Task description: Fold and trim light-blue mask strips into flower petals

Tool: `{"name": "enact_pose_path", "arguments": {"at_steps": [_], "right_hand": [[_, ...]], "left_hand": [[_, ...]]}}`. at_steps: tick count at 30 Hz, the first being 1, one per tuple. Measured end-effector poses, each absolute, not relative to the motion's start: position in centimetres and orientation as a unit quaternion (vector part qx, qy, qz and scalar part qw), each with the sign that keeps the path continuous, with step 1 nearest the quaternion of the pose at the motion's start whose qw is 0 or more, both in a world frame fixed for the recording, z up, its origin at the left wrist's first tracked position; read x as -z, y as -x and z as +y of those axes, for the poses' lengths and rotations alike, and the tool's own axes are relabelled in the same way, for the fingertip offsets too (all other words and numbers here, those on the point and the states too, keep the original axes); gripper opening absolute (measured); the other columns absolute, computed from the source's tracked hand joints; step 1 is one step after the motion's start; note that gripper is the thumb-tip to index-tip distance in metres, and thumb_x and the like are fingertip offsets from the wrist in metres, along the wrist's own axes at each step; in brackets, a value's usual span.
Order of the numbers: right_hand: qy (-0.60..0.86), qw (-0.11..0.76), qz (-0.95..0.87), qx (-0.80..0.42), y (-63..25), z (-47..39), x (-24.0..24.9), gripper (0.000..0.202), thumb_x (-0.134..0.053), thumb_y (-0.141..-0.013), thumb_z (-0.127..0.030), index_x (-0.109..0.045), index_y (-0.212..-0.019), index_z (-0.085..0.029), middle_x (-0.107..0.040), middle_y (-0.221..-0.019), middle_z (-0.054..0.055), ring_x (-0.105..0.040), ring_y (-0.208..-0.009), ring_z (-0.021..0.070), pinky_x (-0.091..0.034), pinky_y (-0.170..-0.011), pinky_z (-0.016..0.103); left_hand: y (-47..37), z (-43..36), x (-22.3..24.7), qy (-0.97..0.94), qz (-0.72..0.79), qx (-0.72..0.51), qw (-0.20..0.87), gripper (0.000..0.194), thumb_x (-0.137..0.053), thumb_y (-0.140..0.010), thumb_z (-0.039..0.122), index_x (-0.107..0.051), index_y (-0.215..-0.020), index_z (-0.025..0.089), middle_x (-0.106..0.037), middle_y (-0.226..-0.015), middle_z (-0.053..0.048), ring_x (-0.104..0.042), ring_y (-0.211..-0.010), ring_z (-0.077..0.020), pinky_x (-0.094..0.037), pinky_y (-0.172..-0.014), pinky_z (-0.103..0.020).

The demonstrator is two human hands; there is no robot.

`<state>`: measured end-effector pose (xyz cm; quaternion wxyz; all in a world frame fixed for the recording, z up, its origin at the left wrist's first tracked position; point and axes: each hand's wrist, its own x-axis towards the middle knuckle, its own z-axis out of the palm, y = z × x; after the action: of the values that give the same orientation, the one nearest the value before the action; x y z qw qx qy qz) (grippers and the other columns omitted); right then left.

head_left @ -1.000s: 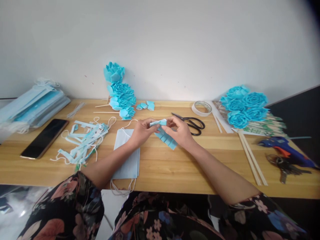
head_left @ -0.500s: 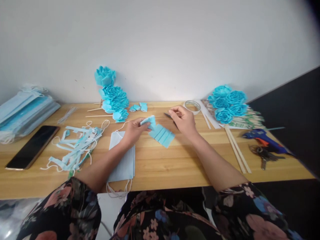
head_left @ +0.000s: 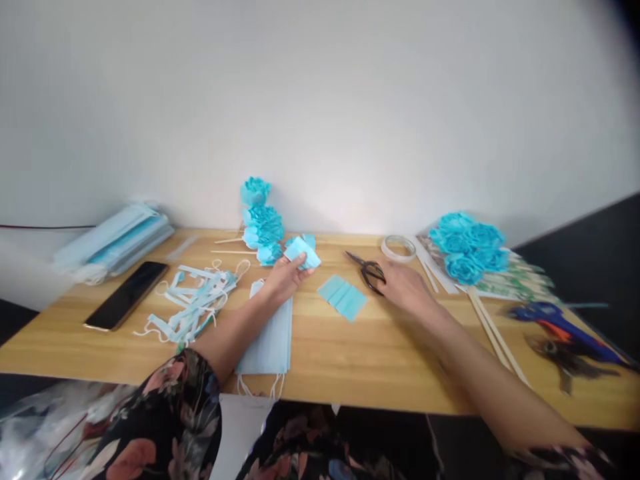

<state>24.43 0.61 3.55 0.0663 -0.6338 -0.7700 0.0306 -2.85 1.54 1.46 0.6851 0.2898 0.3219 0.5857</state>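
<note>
My left hand [head_left: 284, 277] pinches a small folded piece of light blue mask fabric [head_left: 303, 252] above the table. My right hand [head_left: 407, 287] is at the handles of dark scissors [head_left: 369, 272], its fingers closed at one loop. The blades point away to the left, low over the wood or resting on it. Between the hands lies a creased blue fabric piece [head_left: 343, 297]. Under my left forearm is a flat stack of face masks [head_left: 270, 343], partly covered. Small blue pieces [head_left: 309, 240] sit just behind my left hand.
Blue fabric flowers on sticks stand at the back left [head_left: 263, 225] and right [head_left: 469, 247]. Tape [head_left: 399, 248] lies near the wall. A glue gun [head_left: 555, 323] and keys [head_left: 565, 357] are far right. Cut strips [head_left: 195, 300], a phone [head_left: 127, 295] and a mask pile [head_left: 117, 237] are left.
My right hand has come down and right, bringing the scissors low to the table. The left hand's folded piece now turns its flat face up. The camera view has shifted left and upward.
</note>
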Motion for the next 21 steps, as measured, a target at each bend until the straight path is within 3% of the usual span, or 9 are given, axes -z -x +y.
{"name": "enact_pose_path", "arguments": {"at_steps": [2, 4, 7, 10, 12, 16, 21], "right_hand": [[0.645, 0.162, -0.732, -0.145, -24.7, 1.3, -3.6, 0.045, -0.062, -0.082, -0.025, -0.057, -0.126, -0.023, -0.071, -0.089, 0.006, -0.065, -0.075, 0.0218, -0.043, -0.062, 0.03], [0.59, 0.279, -0.696, -0.3, -24.6, 1.8, -4.1, 0.047, -0.068, -0.08, -0.037, -0.056, -0.123, -0.023, -0.063, -0.073, 0.0, -0.06, -0.066, 0.0189, -0.046, -0.061, 0.03], [0.442, 0.375, -0.631, -0.516, -23.3, 1.8, -4.8, 0.059, -0.071, -0.078, -0.053, -0.053, -0.125, -0.022, -0.057, -0.075, -0.001, -0.058, -0.067, 0.0168, -0.05, -0.066, 0.033], [0.325, 0.367, -0.589, -0.642, -21.4, 1.3, -5.0, 0.07, -0.06, -0.08, -0.072, -0.053, -0.126, -0.02, -0.062, -0.086, 0.004, -0.063, -0.073, 0.0179, -0.051, -0.072, 0.035], [0.27, 0.348, -0.571, -0.693, -20.3, 1.0, -4.6, 0.071, -0.053, -0.082, -0.076, -0.056, -0.124, -0.018, -0.062, -0.085, 0.005, -0.063, -0.07, 0.0172, -0.051, -0.069, 0.034], [0.213, 0.307, -0.551, -0.746, -19.4, 0.1, -3.4, 0.057, -0.05, -0.092, -0.063, -0.061, -0.124, -0.016, -0.061, -0.078, 0.003, -0.056, -0.055, 0.0112, -0.045, -0.053, 0.026], [0.194, 0.285, -0.524, -0.779, -19.4, -1.0, -3.1, 0.054, -0.054, -0.091, -0.059, -0.066, -0.121, -0.016, -0.065, -0.08, 0.005, -0.055, -0.052, 0.0102, -0.041, -0.048, 0.024]], "left_hand": [[2.9, 1.8, -1.6, -0.26, 0.321, -0.584, 0.699, 0.027, -0.086, -0.068, 0.022, -0.068, -0.088, 0.018, -0.073, -0.082, 0.0, -0.071, -0.073, -0.0124, -0.058, -0.062, -0.018], [3.1, 2.1, -1.6, -0.266, 0.317, -0.59, 0.693, 0.025, -0.087, -0.066, 0.025, -0.07, -0.083, 0.017, -0.074, -0.082, -0.002, -0.071, -0.074, -0.0139, -0.059, -0.061, -0.018], [3.4, 2.3, -1.7, -0.281, 0.313, -0.596, 0.684, 0.023, -0.087, -0.067, 0.029, -0.072, -0.083, 0.02, -0.075, -0.089, -0.005, -0.072, -0.078, -0.0177, -0.06, -0.061, -0.021], [3.6, 2.2, -1.8, -0.295, 0.313, -0.595, 0.679, 0.023, -0.085, -0.071, 0.029, -0.073, -0.088, 0.019, -0.075, -0.095, -0.006, -0.072, -0.082, -0.018, -0.06, -0.062, -0.02], [3.7, 2.1, -1.8, -0.298, 0.312, -0.589, 0.684, 0.024, -0.083, -0.073, 0.029, -0.073, -0.092, 0.018, -0.075, -0.097, -0.005, -0.072, -0.085, -0.0167, -0.059, -0.065, -0.017], [3.8, 2.2, -1.8, -0.288, 0.313, -0.587, 0.689, 0.021, -0.079, -0.078, 0.025, -0.07, -0.094, 0.016, -0.075, -0.095, -0.004, -0.073, -0.085, -0.0153, -0.058, -0.065, -0.015], [3.9, 2.4, -1.6, -0.273, 0.32, -0.587, 0.692, 0.015, -0.073, -0.083, 0.019, -0.068, -0.097, 0.014, -0.076, -0.095, -0.006, -0.073, -0.083, -0.0146, -0.058, -0.064, -0.016]]}}
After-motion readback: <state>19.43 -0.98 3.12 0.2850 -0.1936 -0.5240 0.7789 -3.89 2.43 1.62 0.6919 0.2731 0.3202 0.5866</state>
